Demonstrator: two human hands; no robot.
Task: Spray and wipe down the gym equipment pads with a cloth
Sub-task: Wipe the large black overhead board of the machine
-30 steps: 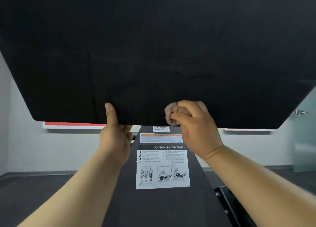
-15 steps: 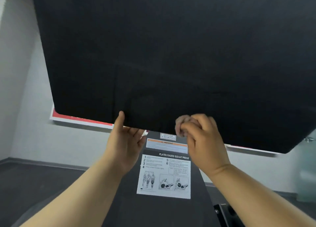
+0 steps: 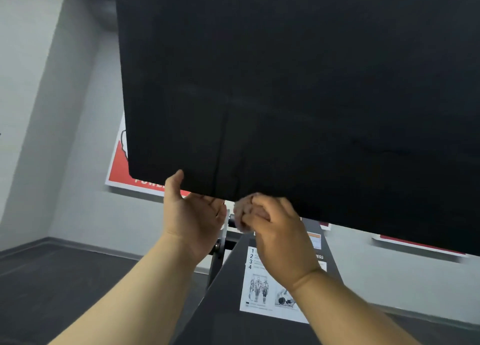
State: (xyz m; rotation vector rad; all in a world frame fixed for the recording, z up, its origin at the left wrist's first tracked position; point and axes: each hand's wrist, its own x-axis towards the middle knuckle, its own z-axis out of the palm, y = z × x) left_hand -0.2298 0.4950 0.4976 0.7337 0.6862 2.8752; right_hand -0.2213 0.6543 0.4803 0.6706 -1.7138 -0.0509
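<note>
We are wiping along the lower edge of the big black pad (image 3: 298, 85): our right hand (image 3: 278, 230) is closed around a bunched pinkish cloth (image 3: 240, 209) pressed at that edge, while our left hand (image 3: 193, 214) steadies the pad beside it, thumb up the front, fingers curled behind. No spray bottle shows. We judge most of the face still needs wiping, though wetness can't be read. Room lies open leftward; the machine frame (image 3: 228, 279) with its instruction label (image 3: 262, 292) sits close below

Both forearms are showing bare up to the frame's edge, with no sleeves; the left hand (image 3: 193, 216) and right hand (image 3: 279, 230) are wearing no gloves.
</note>
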